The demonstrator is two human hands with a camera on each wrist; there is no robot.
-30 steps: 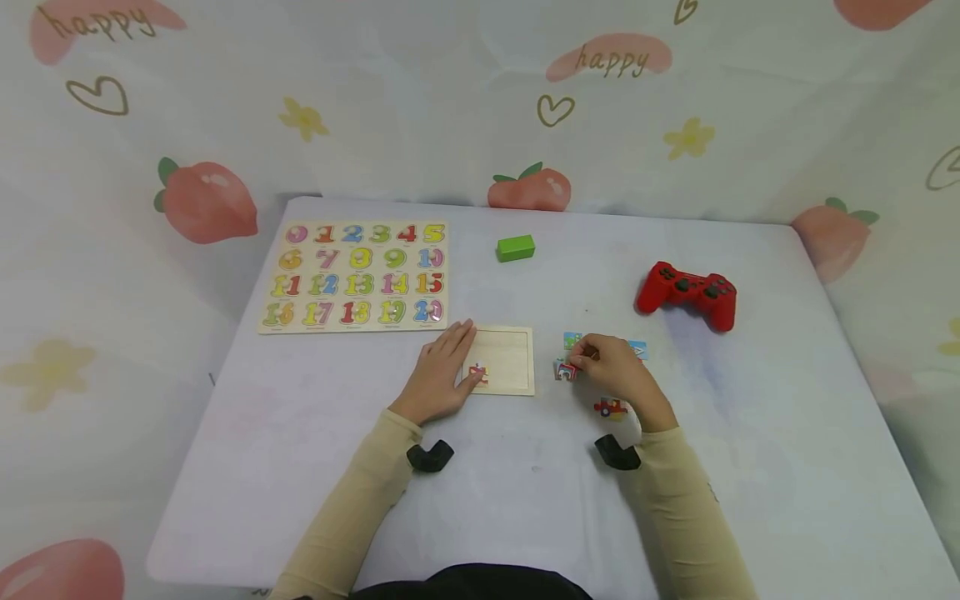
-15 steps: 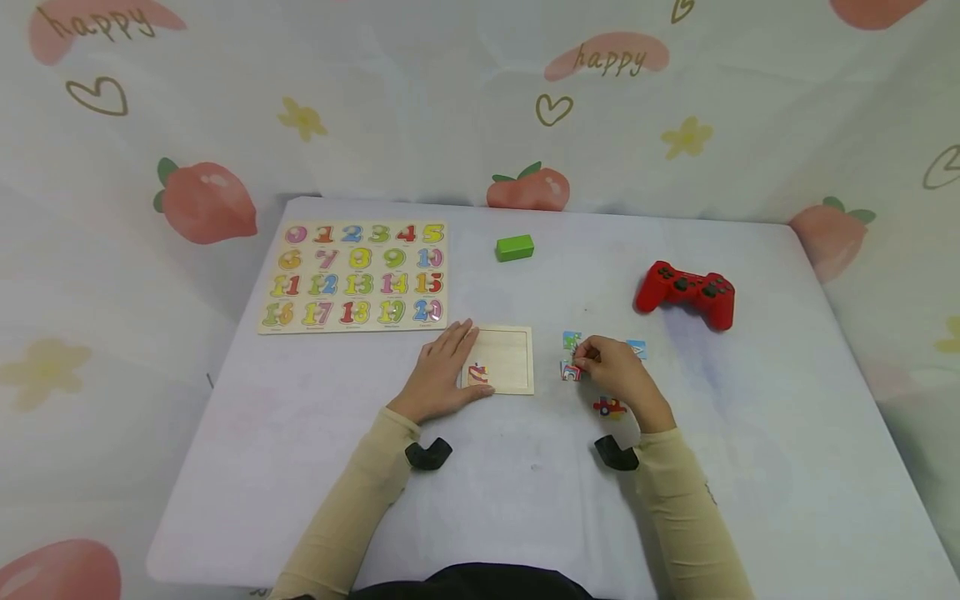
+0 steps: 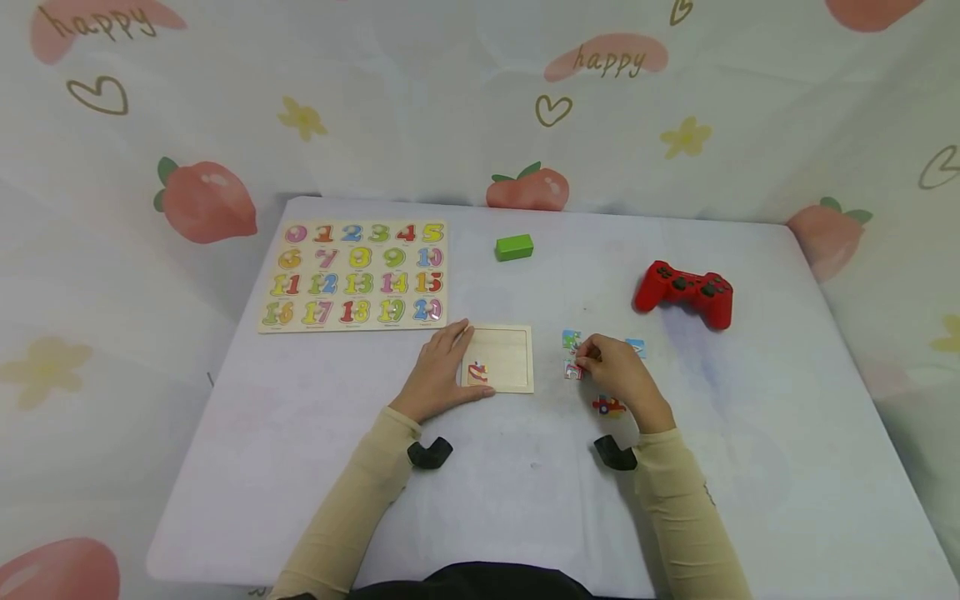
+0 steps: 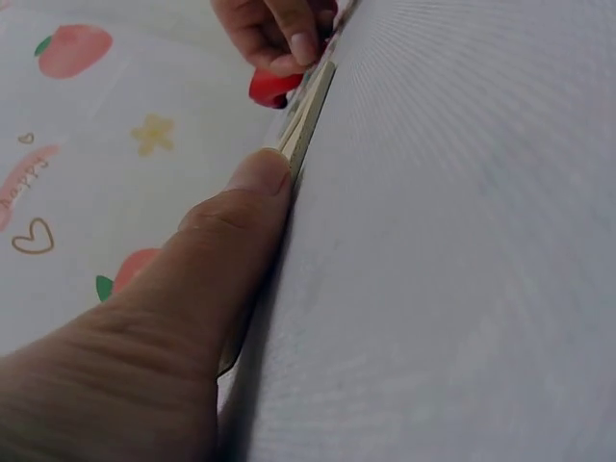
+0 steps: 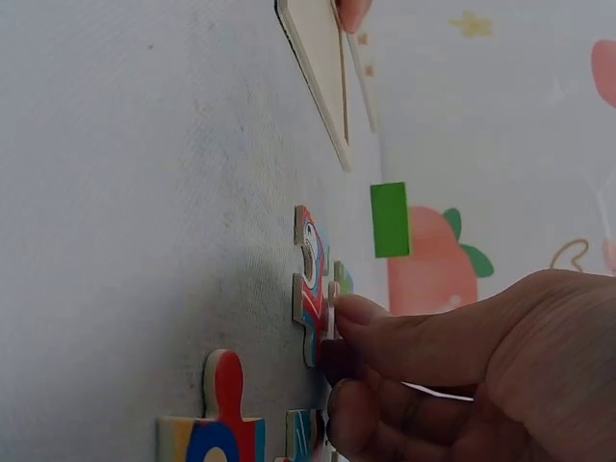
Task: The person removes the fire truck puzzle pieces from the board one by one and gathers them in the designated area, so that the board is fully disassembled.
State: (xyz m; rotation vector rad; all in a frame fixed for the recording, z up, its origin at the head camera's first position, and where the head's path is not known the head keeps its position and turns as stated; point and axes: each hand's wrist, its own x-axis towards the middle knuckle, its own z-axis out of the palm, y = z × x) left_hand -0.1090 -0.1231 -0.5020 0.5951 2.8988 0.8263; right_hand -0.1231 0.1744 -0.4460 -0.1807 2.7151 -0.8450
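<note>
A shallow wooden puzzle tray [image 3: 512, 357] lies mid-table with one red picture piece [image 3: 477, 373] in its near left corner. My left hand [image 3: 435, 377] rests on the tray's left side, fingers straight, the thumb along its near edge. To the right of the tray, my right hand [image 3: 621, 373] pinches at a red, white and blue puzzle piece [image 3: 572, 372] with thumb and curled fingers; in the right wrist view that piece [image 5: 308, 279] stands by the thumb tip. Around this hand lie a green-and-blue piece [image 3: 571, 338], a blue piece [image 3: 637, 347] and a red vehicle piece [image 3: 608, 406].
A wooden number board [image 3: 352, 277] lies at the back left. A green block [image 3: 514, 247] stands behind the tray, and a red game controller [image 3: 683, 294] lies at the back right. Patterned cloth hangs behind the white table [image 3: 787, 467].
The red, white and blue piece has shifted slightly right at my right fingertips. My left thumb has swung from over the red corner piece down to the tray's near edge.
</note>
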